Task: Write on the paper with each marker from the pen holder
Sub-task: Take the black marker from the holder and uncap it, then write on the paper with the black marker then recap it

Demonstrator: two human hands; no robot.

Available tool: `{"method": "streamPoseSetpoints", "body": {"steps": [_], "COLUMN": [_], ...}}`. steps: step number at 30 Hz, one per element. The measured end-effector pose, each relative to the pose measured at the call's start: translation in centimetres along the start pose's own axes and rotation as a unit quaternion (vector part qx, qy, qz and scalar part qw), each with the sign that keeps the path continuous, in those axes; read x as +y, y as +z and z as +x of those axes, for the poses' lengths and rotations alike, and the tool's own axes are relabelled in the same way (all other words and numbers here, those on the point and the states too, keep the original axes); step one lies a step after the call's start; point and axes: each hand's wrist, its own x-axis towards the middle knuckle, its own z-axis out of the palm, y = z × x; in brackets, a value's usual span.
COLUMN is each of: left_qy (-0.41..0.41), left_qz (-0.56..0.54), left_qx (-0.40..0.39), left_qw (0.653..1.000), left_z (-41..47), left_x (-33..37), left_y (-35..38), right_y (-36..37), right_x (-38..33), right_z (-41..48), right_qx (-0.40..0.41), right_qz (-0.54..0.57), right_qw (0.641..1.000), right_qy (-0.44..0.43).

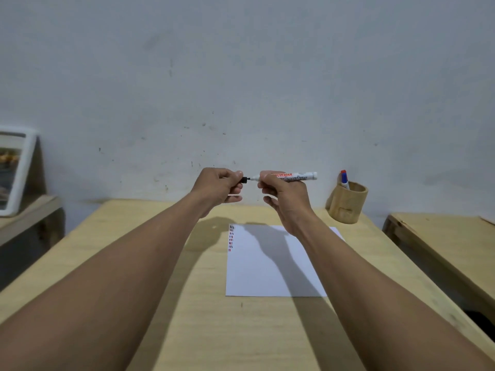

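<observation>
Both arms are raised above the wooden table. My right hand grips a white marker held level, its black tip pointing left. My left hand pinches the marker's black cap, which sits just off the tip. Below lies a white sheet of paper with a short column of small red and dark marks along its upper left edge. A round wooden pen holder stands at the table's back right with a blue marker sticking out, a red one just behind it.
A white-framed picture leans on a lower shelf at the left. Another wooden table stands to the right across a narrow gap. A grey wall rises directly behind the table.
</observation>
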Motion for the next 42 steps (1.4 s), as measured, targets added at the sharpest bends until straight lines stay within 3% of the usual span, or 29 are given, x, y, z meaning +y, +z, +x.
{"method": "streamPoseSetpoints", "body": {"steps": [2,5,10,15,18,25,29,34,42], "left_qy": [0.023,0.052,0.045,0.053,0.049,0.051,-0.021,-0.044,-0.053], "left_qz": [0.121,0.349,0.479,0.529,0.530,0.536,0.577,0.612,0.621], "left_qx": [0.032,0.033,0.015,0.001,-0.005,0.061,0.015,-0.059,-0.064], "left_qw": [0.992,0.935,0.876,0.847,0.847,0.840,0.816,0.788,0.779], "left_z": [0.3,0.6,0.2,-0.1,-0.3,-3.5,-5.2,-5.9,-6.3], "left_x": [-1.4,-3.7,-7.1,-8.3,-8.8,-9.5,-11.1,-11.2,-11.4], "left_y": [-1.0,-2.2,-2.4,-2.0,-1.9,-1.8,-1.9,-2.2,-2.4], "right_y": [-0.4,-0.8,-0.6,-0.2,-0.1,0.3,0.4,0.5,0.7], "right_x": [0.4,1.2,3.2,5.3,6.4,8.7,9.6,9.7,10.1], "right_z": [0.0,-0.2,-0.5,-0.8,-1.2,-2.2,-2.9,-3.4,-3.6], "right_qx": [0.006,-0.006,-0.024,-0.014,-0.016,0.012,0.028,0.004,0.004], "right_qz": [-0.013,-0.049,-0.102,-0.171,-0.189,-0.269,-0.331,-0.367,-0.384], "right_qw": [1.000,0.999,0.994,0.984,0.981,0.962,0.943,0.930,0.923], "right_qy": [0.005,0.015,0.029,0.036,0.043,0.047,0.015,-0.012,-0.023]}}
